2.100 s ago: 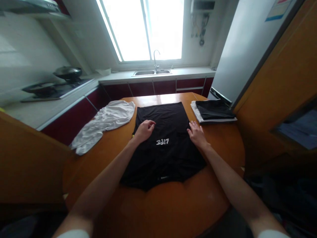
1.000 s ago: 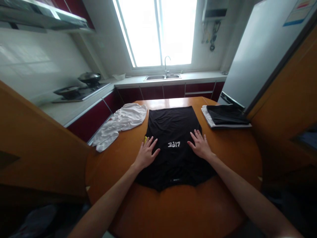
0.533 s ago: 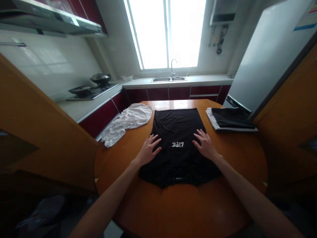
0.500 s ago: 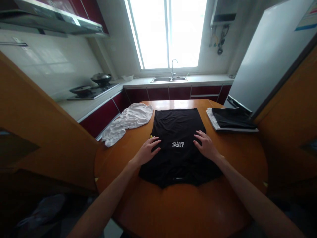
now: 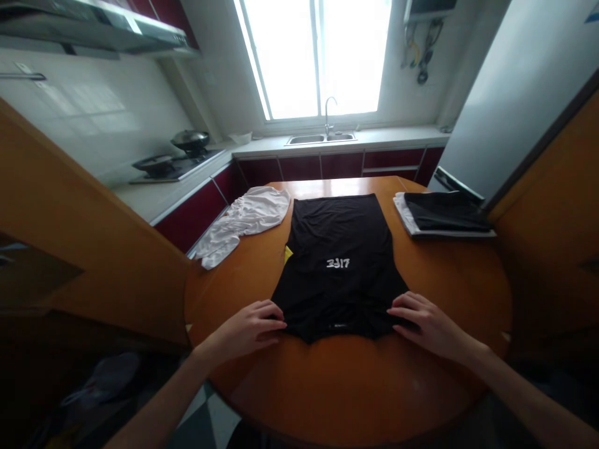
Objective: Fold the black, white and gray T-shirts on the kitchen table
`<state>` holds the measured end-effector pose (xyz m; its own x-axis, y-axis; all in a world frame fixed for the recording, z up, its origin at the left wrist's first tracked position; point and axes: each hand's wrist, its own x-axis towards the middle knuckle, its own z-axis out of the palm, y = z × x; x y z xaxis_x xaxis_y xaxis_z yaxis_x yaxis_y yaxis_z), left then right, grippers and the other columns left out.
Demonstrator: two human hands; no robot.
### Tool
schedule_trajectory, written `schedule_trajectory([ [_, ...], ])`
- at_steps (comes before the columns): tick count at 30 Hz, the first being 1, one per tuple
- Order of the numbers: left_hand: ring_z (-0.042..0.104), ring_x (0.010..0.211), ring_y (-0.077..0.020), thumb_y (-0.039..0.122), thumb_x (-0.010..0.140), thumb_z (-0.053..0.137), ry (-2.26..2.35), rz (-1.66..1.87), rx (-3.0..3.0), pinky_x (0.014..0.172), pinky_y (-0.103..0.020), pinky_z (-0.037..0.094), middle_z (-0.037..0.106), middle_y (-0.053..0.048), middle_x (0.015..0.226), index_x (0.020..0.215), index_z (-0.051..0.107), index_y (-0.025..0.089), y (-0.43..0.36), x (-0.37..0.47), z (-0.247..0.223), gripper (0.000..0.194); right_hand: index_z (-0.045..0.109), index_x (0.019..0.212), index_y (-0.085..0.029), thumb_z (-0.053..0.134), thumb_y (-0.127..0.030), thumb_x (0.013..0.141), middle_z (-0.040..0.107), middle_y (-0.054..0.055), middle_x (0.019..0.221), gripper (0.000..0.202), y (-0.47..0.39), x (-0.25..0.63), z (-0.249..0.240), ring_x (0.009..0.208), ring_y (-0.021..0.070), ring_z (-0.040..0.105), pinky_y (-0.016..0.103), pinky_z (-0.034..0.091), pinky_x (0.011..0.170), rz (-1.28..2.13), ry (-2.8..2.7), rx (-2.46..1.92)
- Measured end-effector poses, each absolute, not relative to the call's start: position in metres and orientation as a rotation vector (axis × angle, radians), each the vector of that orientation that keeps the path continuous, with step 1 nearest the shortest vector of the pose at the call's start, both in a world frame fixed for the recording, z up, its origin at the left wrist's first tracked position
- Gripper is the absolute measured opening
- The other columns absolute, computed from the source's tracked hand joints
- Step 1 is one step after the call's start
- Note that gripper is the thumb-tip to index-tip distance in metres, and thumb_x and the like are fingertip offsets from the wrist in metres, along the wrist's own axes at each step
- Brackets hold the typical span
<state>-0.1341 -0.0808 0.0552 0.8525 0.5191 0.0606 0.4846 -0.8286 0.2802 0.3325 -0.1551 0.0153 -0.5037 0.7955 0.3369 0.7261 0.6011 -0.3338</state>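
Note:
A black shirt [image 5: 344,234] with white lettering lies spread on the wooden table [image 5: 346,393], its neckline toward me and its hem toward the window. At its near left corner, my left hand [image 5: 253,325] has its fingers closed around the sleeve edge. My right hand [image 5: 423,325] grips the opposite sleeve edge in the same way, the thumb below the fingers. Both sleeve ends are partly hidden by the fingers. A small yellow patch [image 5: 287,253] shows at the shirt's left side.
A crumpled white garment [image 5: 253,215] lies on the table's left side. Folded black and white clothes [image 5: 444,212] are stacked at the right. Beyond the table are a counter with a sink [image 5: 306,140], a stove [image 5: 180,167] with pans, and a fridge [image 5: 486,100] at right.
Both hands have moved from the middle of the shirt down toward me and outward to its near corners. Their fingers have closed there. The view has tilted slightly downward.

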Motion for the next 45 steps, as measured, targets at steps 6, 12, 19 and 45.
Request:
schedule_trajectory([
  [6, 0.063, 0.105, -0.0189, 0.015, 0.098, 0.055, 0.736, 0.158, 2.946, 0.097, -0.032, 0.051, 0.069, -0.005, 0.112, 0.107, 0.073, 0.025, -0.081, -0.127, 0.043, 0.023, 0.070, 0.115, -0.024, 0.060, -0.014, 0.091, 0.068, 0.009, 0.112, 0.028, -0.164, 0.337, 0.017, 0.102, 0.0249, 0.064, 0.043, 0.054, 0.089, 0.026, -2.581, -1.195],
  [12, 0.040, 0.140, -0.0247, -0.008, 0.082, 0.046, 0.940, 0.113, 3.013, 0.117, -0.043, 0.037, 0.052, -0.001, 0.146, 0.150, 0.047, 0.041, -0.089, -0.124, 0.046, 0.083, 0.058, 0.138, -0.023, 0.047, 0.005, 0.080, 0.067, 0.010, 0.119, 0.066, -0.165, 0.335, 0.011, 0.108, 0.0265, 0.063, 0.043, 0.052, 0.092, -0.175, -2.550, -1.298],
  [19, 0.056, 0.117, -0.0222, 0.004, 0.091, 0.050, 0.908, 0.315, 2.983, 0.104, -0.038, 0.050, 0.063, -0.007, 0.120, 0.126, 0.066, 0.027, -0.080, -0.130, 0.036, 0.046, 0.070, 0.112, -0.021, 0.051, -0.008, 0.094, 0.069, 0.010, 0.106, 0.029, -0.166, 0.337, -0.004, 0.097, 0.0255, 0.064, 0.041, 0.053, 0.087, -0.215, -2.371, -1.280],
  [45, 0.065, 0.098, -0.0187, 0.012, 0.103, 0.045, 0.608, 0.687, 2.830, 0.088, -0.028, 0.056, 0.070, -0.009, 0.107, 0.123, 0.066, 0.022, -0.080, -0.154, 0.029, 0.030, 0.069, 0.108, -0.020, 0.046, -0.014, 0.102, 0.071, 0.008, 0.100, 0.025, -0.185, 0.355, 0.011, 0.092, 0.0208, 0.062, 0.035, 0.048, 0.084, 0.016, -2.386, -1.198],
])
